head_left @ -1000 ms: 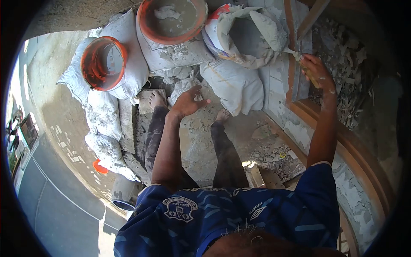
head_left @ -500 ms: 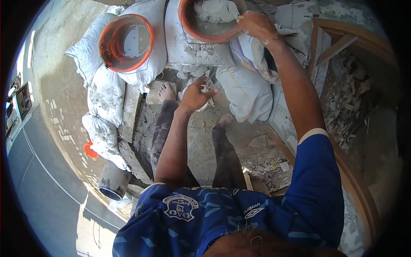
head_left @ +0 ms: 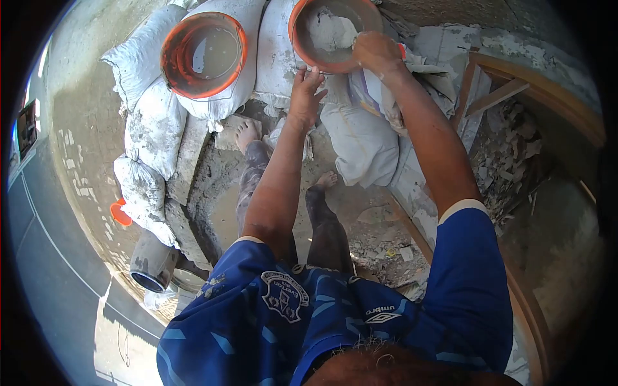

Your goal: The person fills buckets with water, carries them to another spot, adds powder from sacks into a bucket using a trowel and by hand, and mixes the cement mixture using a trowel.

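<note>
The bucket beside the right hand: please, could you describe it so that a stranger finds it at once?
Start at the white sacks along the top. Go right, past the first orange bucket, to the second bucket. Only this one shows a pale lump within its rim and the person's right hand at its edge.

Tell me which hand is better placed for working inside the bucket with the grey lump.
Right, probably: the right hand is at the bucket's rim, beside the grey lump. The left hand is open but farther from that lump.
</note>
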Tool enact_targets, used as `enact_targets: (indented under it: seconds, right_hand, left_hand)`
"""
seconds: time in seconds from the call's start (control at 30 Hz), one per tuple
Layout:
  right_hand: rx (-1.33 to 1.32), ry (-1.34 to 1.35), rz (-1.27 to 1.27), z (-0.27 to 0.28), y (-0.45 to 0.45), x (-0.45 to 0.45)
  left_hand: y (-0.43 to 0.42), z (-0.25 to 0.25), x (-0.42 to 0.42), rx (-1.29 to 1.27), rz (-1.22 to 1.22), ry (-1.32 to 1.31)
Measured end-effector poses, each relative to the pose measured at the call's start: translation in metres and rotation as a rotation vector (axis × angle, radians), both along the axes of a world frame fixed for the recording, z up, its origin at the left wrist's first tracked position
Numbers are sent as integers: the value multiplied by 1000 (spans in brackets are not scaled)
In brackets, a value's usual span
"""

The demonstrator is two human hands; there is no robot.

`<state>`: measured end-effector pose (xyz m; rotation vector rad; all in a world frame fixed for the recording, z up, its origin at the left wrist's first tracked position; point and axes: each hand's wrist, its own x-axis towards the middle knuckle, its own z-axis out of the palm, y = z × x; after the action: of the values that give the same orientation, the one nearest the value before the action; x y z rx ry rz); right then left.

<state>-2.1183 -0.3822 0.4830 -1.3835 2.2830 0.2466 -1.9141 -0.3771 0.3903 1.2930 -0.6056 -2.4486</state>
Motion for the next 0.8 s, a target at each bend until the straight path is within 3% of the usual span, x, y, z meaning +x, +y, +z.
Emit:
enact_targets:
  seconds: [0.07,0.17,0.23,0.33,0.4,0.43,0.47,0.5,0.6,0.8]
  right_hand:
    - [68,95,1,13,1,-2]
    - [-33,153,-78,5,10,-15]
    - [43,-39,44,-16,6,-25]
    - [-20,-222,25,-72,15,-19]
    - [-51,-315,-149,-77,26,-9]
    - [11,-225,35,-90,34,-11]
    - [70,-132,221,-69,26,-4]
    - [132,-119,69,-41,28,-4]
    - [104,56,112,7,19,-20]
    - [133,166,242,-13,-45,-2]
  left_hand:
    - [-7,1,-8,77,77,100]
    - [-7,-12,-9,82,93,135]
    - [-13,-19,-7,80,113,143]
    - [-19,-21,-3,194,187,335]
    - [-18,-10,-8,189,269,277]
    - [-18,-7,-8,197,273,280]
    - [-21,-6,-7,186,284,268]
    - [-25,-4,-6,173,294,256]
    - [-35,-5,2,107,247,291]
    - [-39,-2,2,65,205,293]
